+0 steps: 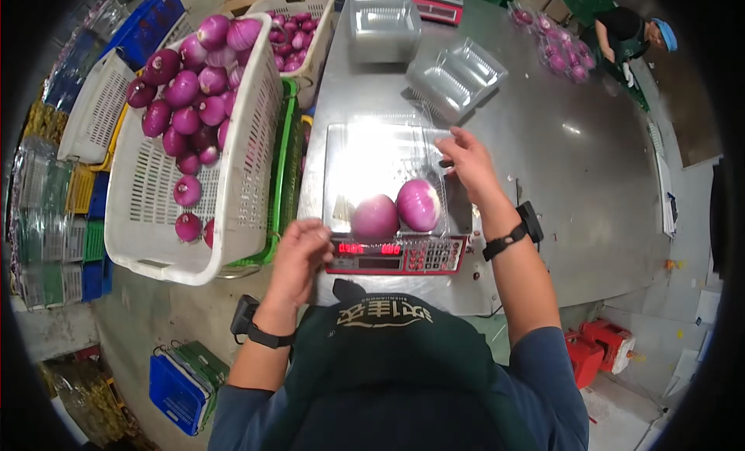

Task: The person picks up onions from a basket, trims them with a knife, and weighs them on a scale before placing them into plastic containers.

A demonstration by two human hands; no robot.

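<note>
A clear plastic box (349,179) sits on a red digital scale (454,257) with lit red digits. Inside it lie two red onions, a darker one (375,218) on the left and a shinier one (419,205) beside it. My left hand (301,253) has its fingers curled at the box's near left corner. At the far right edge of the box, my right hand (469,165) pinches the thin clear plastic between thumb and fingers. Glare hides part of the box and its exact edges.
Left of the table stands a white basket (248,133) of red onions, with a second onion basket (322,43) behind. Stacked clear boxes (384,24) and a tipped stack (456,78) stand beyond the scale. A co-worker (632,43) is near bagged onions (565,55) at far right.
</note>
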